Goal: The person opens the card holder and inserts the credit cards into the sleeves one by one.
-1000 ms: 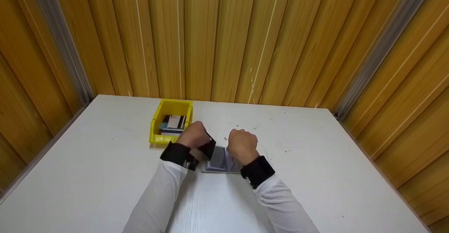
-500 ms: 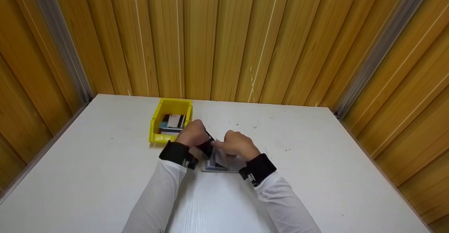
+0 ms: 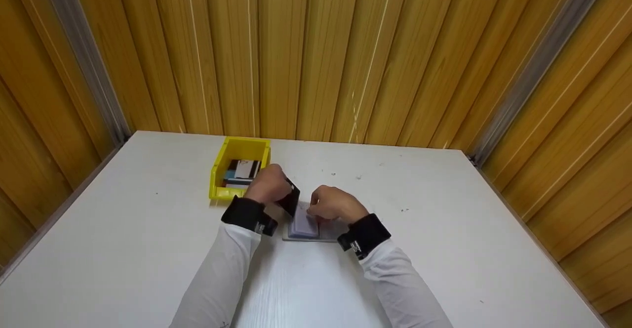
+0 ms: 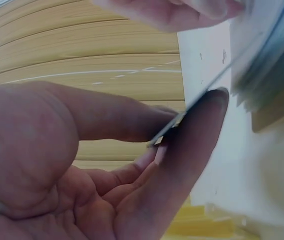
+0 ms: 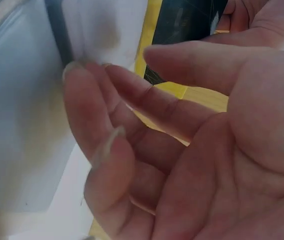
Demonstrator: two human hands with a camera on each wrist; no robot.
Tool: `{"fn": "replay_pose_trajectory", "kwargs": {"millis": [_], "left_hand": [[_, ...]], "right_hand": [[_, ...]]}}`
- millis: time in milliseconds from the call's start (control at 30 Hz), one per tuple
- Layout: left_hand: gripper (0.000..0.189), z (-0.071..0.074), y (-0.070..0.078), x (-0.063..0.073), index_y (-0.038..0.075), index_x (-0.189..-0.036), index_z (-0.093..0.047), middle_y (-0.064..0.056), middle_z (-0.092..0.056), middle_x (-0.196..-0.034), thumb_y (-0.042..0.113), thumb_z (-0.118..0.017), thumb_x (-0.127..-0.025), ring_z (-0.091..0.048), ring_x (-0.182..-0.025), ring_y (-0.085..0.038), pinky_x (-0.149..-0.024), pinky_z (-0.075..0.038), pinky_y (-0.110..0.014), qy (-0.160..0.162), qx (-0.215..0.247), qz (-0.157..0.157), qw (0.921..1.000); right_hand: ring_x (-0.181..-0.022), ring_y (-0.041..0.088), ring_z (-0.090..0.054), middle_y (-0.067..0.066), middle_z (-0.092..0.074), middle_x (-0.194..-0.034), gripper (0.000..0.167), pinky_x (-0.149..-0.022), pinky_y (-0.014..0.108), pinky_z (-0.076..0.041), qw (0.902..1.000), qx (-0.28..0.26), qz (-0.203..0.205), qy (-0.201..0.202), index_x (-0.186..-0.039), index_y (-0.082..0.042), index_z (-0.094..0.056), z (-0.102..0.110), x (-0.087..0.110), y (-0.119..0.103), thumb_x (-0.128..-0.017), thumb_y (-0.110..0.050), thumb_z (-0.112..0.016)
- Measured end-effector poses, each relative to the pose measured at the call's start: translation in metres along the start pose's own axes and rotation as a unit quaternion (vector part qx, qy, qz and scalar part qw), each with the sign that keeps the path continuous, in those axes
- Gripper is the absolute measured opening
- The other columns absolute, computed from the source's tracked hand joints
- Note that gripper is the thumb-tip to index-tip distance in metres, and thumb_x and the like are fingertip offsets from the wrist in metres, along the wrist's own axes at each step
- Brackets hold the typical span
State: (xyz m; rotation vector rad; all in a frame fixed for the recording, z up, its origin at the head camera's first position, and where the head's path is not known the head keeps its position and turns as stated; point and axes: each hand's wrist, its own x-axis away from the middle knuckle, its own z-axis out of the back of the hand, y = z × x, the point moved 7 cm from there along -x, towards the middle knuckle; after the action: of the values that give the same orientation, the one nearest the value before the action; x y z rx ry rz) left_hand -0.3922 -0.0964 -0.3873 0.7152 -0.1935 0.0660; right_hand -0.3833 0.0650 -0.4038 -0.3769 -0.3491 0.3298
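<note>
A card holder book (image 3: 305,226) with clear plastic sleeves lies open on the white table, in front of both hands. My left hand (image 3: 269,184) pinches a black card (image 3: 290,200) between thumb and fingers, tilted beside the book's left side. In the left wrist view the card (image 4: 204,94) appears edge-on, close to the stacked sleeves (image 4: 277,65). My right hand (image 3: 338,203) is over the book. Its loosely bent fingertips touch a sleeve page (image 5: 104,30) in the right wrist view, and the thumb stands apart from them.
Behind my left hand stands a yellow bin (image 3: 215,182) with several cards (image 3: 244,169) in it. Small dark marks (image 3: 359,177) dot the white table (image 3: 444,229). Wood-patterned panel walls (image 3: 326,61) enclose the table at the back and sides.
My right hand has moved left across the book and drawn back slightly, and a sleeve page has turned over to the left. My left hand stays nearly in place with the black card.
</note>
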Motion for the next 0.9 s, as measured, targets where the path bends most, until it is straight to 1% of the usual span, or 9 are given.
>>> {"fn": "replay_pose_trajectory", "kwargs": {"millis": [67, 167, 267, 333, 467, 567, 667, 767, 900], "left_hand": [[0.021, -0.001, 0.001, 0.0, -0.001, -0.111, -0.075, -0.012, -0.073, -0.102, 0.005, -0.066, -0.094, -0.063, -0.089, -0.025, -0.081, -0.052, -0.035, -0.002, 0.006, -0.002, 1.0], [0.012, -0.002, 0.005, 0.002, 0.001, -0.099, -0.075, -0.009, -0.068, -0.091, 0.006, -0.066, -0.092, -0.061, -0.082, -0.023, -0.073, -0.049, -0.033, 0.001, 0.019, -0.015, 0.9997], [0.008, -0.004, 0.01, 0.004, 0.002, -0.091, -0.073, -0.009, -0.069, -0.089, 0.007, -0.067, -0.092, -0.064, -0.077, -0.021, -0.067, -0.052, -0.03, -0.004, 0.04, -0.026, 0.9988], [0.009, -0.008, 0.011, 0.005, 0.001, -0.096, -0.073, -0.012, -0.072, -0.094, 0.009, -0.069, -0.093, -0.067, -0.079, -0.021, -0.067, -0.058, -0.029, -0.019, 0.056, -0.025, 0.998], [0.02, -0.018, 0.012, 0.006, -0.001, -0.111, -0.072, -0.018, -0.075, -0.109, 0.012, -0.072, -0.095, -0.072, -0.085, -0.023, -0.071, -0.065, -0.031, -0.062, 0.068, -0.012, 0.9957], [0.025, -0.023, 0.012, 0.007, -0.001, -0.115, -0.071, -0.018, -0.075, -0.111, 0.013, -0.072, -0.095, -0.071, -0.087, -0.023, -0.072, -0.064, -0.03, -0.079, 0.065, -0.006, 0.9948], [0.025, -0.025, 0.012, 0.006, -0.001, -0.116, -0.072, -0.017, -0.075, -0.109, 0.013, -0.072, -0.095, -0.07, -0.086, -0.023, -0.072, -0.063, -0.029, -0.08, 0.058, -0.005, 0.995], [0.024, -0.026, 0.013, 0.004, -0.001, -0.114, -0.073, -0.016, -0.075, -0.107, 0.012, -0.072, -0.095, -0.069, -0.084, -0.022, -0.07, -0.06, -0.028, -0.076, 0.046, -0.008, 0.996], [0.023, -0.028, 0.013, 0.003, 0.0, -0.112, -0.075, -0.015, -0.075, -0.103, 0.013, -0.072, -0.094, -0.067, -0.083, -0.021, -0.068, -0.055, -0.027, -0.075, 0.027, -0.01, 0.9968]], "right_hand": [[-0.072, 0.014, -0.063, 0.011, -0.082, -0.093, 0.015, -0.063, 0.026, -0.045, 0.9999, 0.006, -0.014, -0.002, -0.097, -0.006, -0.08, 0.003, 0.002, 0.004, -0.096, -0.02, -0.075], [-0.072, 0.018, -0.067, 0.013, -0.083, -0.092, 0.016, -0.061, 0.029, -0.046, 0.9988, 0.02, -0.044, 0.007, -0.091, -0.005, -0.081, 0.012, 0.006, 0.013, -0.093, -0.021, -0.08], [-0.069, 0.02, -0.07, 0.015, -0.083, -0.09, 0.021, -0.058, 0.03, -0.046, 0.9957, 0.039, -0.08, 0.027, -0.087, -0.004, -0.079, 0.021, 0.01, 0.023, -0.091, -0.025, -0.083], [-0.063, 0.019, -0.069, 0.015, -0.083, -0.086, 0.026, -0.057, 0.03, -0.045, 0.9924, 0.052, -0.104, 0.039, -0.085, -0.005, -0.077, 0.025, 0.011, 0.03, -0.09, -0.029, -0.085], [-0.054, 0.015, -0.06, 0.007, -0.076, -0.069, 0.032, -0.056, 0.031, -0.043, 0.9869, 0.077, -0.133, 0.048, -0.081, -0.009, -0.075, 0.026, 0.01, 0.04, -0.085, -0.036, -0.09], [-0.058, 0.015, -0.058, 0.0, -0.065, -0.063, 0.035, -0.056, 0.031, -0.042, 0.9863, 0.089, -0.129, 0.052, -0.077, -0.011, -0.073, 0.023, 0.007, 0.042, -0.081, -0.04, -0.093], [-0.066, 0.017, -0.057, -0.001, -0.062, -0.071, 0.039, -0.058, 0.032, -0.042, 0.9863, 0.095, -0.121, 0.06, -0.076, -0.011, -0.071, 0.019, 0.005, 0.042, -0.078, -0.041, -0.096], [-0.072, 0.02, -0.059, 0.003, -0.067, -0.08, 0.04, -0.061, 0.035, -0.046, 0.9874, 0.084, -0.114, 0.071, -0.082, -0.007, -0.074, 0.018, 0.003, 0.043, -0.075, -0.037, -0.099], [-0.078, 0.021, -0.062, 0.009, -0.076, -0.092, 0.045, -0.07, 0.039, -0.055, 0.9896, 0.06, -0.107, 0.075, -0.098, 0.0, -0.077, 0.019, 0.0, 0.043, -0.072, -0.027, -0.102]]}}
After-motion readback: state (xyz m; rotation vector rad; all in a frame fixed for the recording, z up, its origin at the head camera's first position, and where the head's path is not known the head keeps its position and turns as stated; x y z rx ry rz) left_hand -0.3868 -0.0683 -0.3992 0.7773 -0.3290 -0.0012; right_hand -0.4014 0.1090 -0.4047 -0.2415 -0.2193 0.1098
